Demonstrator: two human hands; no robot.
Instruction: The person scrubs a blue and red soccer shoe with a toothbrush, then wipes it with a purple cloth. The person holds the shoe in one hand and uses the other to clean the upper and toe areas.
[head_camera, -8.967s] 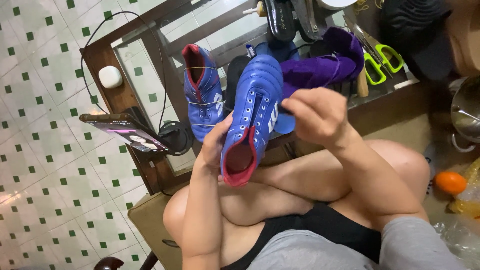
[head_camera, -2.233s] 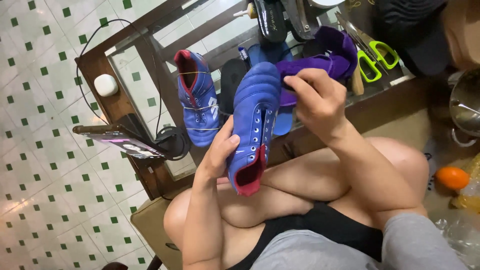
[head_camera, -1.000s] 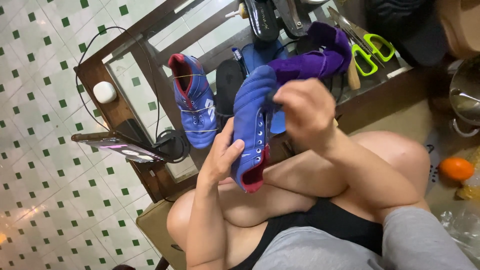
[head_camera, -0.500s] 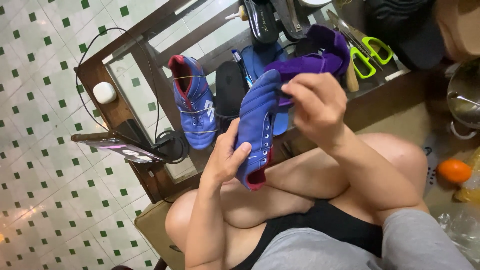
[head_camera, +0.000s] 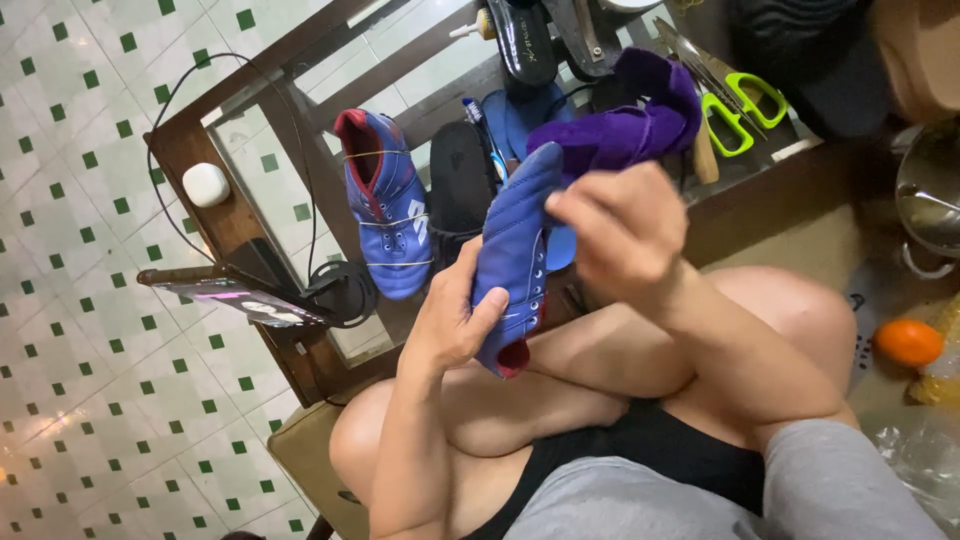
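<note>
My left hand (head_camera: 450, 320) grips the heel end of a blue football boot (head_camera: 515, 255) with a red lining, held over my crossed legs and turned on its side. My right hand (head_camera: 615, 235) pinches at the boot's upper near the lace eyelets, fingers bunched. Whether a lace or thread sits in those fingers is hidden. A second, matching blue boot (head_camera: 385, 205), bound with thin bands, lies on the glass-topped wooden table (head_camera: 200, 150) just beyond.
On the table lie a purple cloth (head_camera: 630, 125), black insoles (head_camera: 455, 180), green-handled scissors (head_camera: 735, 100), a white case (head_camera: 207, 185) and a phone on a stand (head_camera: 240, 295) with a coiled cable. An orange (head_camera: 908, 342) and a metal pot (head_camera: 930, 190) sit at right.
The boot has rolled from sole-away to lying on its side. My right hand has shifted slightly down along the upper. My left hand keeps its grip at the heel.
</note>
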